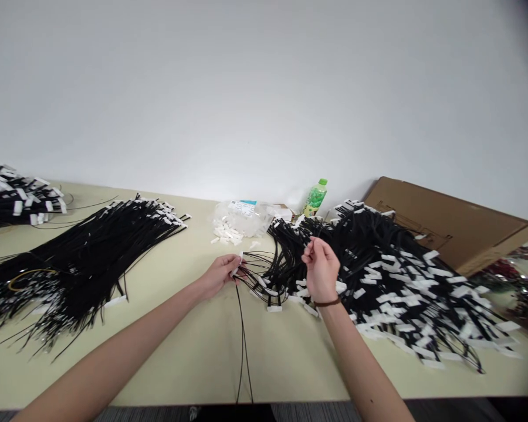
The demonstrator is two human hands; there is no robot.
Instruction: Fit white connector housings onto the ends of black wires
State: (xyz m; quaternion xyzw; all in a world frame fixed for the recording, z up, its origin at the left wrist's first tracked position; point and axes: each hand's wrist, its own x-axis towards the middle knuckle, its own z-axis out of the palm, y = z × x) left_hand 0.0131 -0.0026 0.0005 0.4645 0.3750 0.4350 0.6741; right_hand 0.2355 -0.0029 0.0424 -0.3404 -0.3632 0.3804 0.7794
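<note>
My left hand (222,274) is closed around a white connector (237,265) above the table's middle. Thin black wires (257,262) fan out from it to the right, and two black wires (243,340) hang down past the table's front edge. My right hand (321,264) is raised in front of a heap of black cables (356,234), its thumb and fingers pinched together. Whatever may be between those fingertips is too small to make out. White plugs (405,299) cover the ends of the heaped cables to the right of that hand.
Behind my hands lies a clear plastic bag (250,220) with loose white connectors (227,232) in front. A green bottle (315,198) stands by the wall. Black cable bundles (92,252) fill the left side. A cardboard box (431,217) leans at the right.
</note>
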